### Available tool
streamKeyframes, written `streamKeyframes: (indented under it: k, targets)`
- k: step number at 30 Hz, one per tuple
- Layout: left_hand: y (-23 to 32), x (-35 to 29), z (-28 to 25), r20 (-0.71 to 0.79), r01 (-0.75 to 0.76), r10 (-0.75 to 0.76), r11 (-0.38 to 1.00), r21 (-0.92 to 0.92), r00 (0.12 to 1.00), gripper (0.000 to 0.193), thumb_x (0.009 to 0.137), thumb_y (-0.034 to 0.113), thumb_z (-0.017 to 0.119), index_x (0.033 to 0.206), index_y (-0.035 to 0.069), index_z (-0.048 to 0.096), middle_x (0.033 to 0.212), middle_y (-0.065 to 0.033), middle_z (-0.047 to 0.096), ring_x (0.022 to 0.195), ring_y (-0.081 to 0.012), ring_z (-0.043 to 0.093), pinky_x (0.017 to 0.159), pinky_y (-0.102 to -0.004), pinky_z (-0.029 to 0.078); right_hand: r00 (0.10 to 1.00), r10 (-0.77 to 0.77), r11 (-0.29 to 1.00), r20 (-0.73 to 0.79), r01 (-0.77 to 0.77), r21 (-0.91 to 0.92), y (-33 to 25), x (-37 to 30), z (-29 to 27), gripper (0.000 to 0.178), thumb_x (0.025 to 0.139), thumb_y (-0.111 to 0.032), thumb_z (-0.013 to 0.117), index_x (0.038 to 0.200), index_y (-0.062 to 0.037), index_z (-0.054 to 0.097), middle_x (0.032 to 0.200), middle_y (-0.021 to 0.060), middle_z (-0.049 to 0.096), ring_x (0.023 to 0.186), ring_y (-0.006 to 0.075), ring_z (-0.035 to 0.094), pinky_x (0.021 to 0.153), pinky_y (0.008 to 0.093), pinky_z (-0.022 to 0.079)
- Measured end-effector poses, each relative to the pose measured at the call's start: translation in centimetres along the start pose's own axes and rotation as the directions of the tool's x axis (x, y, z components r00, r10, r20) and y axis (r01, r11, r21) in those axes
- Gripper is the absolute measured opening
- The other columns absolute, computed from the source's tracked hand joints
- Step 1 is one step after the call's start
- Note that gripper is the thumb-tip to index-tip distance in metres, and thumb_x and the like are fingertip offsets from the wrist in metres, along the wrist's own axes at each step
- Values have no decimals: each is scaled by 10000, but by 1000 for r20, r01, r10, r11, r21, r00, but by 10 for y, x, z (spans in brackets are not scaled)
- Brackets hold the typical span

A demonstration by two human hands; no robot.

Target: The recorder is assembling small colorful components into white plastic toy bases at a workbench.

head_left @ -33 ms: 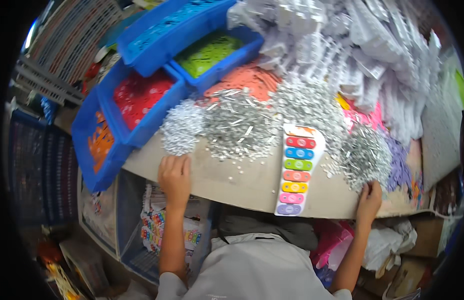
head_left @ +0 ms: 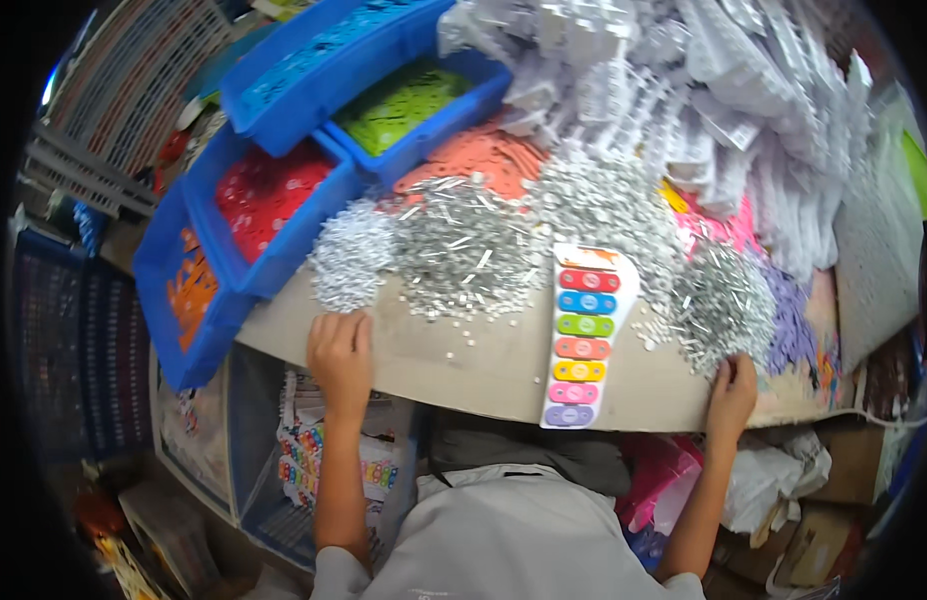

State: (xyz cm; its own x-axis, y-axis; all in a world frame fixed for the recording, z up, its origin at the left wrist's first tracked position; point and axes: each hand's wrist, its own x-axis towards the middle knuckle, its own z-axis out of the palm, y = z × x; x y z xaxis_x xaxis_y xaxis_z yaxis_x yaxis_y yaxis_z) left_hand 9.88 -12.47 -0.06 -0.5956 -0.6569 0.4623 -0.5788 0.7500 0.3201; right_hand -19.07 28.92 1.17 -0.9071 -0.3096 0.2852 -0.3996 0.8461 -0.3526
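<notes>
At the near edge of a heap of small white pieces (head_left: 349,265), my left hand (head_left: 340,358) rests on the board with its fingers drawn together. Whatever its fingertips may hold is hidden. My right hand (head_left: 732,398) pinches at the near side of a heap of small silver pieces (head_left: 724,305), its fingers closed; I cannot make out anything between them. Between the hands, apart from both, lies a white card (head_left: 624,275) with a column of several coloured strips, red at the top and lilac at the bottom.
Blue bins (head_left: 319,215) at the far left hold red, green, blue and orange pieces. More silver pieces (head_left: 464,250) are heaped mid-table, with coral pieces (head_left: 474,160) behind. Stacked white cards (head_left: 624,90) fill the back. Purple pieces (head_left: 789,325) lie right. A crate (head_left: 284,530) stands below the table.
The whole view has shifted slightly, so the table and its contents sit a little farther left. Both hands stay beside the same heaps, and the card lies as before.
</notes>
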Motion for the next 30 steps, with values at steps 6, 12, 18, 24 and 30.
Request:
streamKeyframes:
  k: [6,12,18,24,30]
  targets:
    - [39,-4,1,309,460,-344,589,-664,887,130,989,105,635,1021,-12,681,849,-16,687,713,-64,603,612,-222,448,999,-14,999,-42,13,-35,-5,0,-4,65,954,-38,571,969,25,581,913,196,626,851,380,589,785,401,475]
    - [101,21,24,686,689,-85,172,-704,723,152,982,92,640,1067,-23,694,864,-66,705,718,-75,614,597,-205,475,994,95,993,-47,-92,68,3,1,-12,97,936,20,515,1004,23,584,805,150,608,693,263,568,692,394,465]
    - [130,52,58,737,751,160,-41,-660,657,181,973,132,655,1066,-20,682,844,-80,710,664,-62,587,527,-190,439,977,96,986,-191,-67,151,9,13,-21,248,982,-4,484,1171,-5,645,890,46,640,715,104,529,626,293,450]
    - [150,78,86,755,767,187,16,-642,628,157,975,136,656,1017,-11,689,799,-53,701,624,-42,553,488,-181,417,996,67,656,55,-86,750,-97,28,2,200,997,-34,558,1194,-18,588,1003,48,653,852,96,623,707,229,495]
    - [151,76,100,755,761,219,73,-645,618,136,963,121,668,978,-12,693,751,-38,689,568,-29,515,467,-179,388,985,-130,619,109,-5,785,-146,47,49,114,966,-19,632,1060,-8,568,940,55,663,844,108,630,749,242,498]
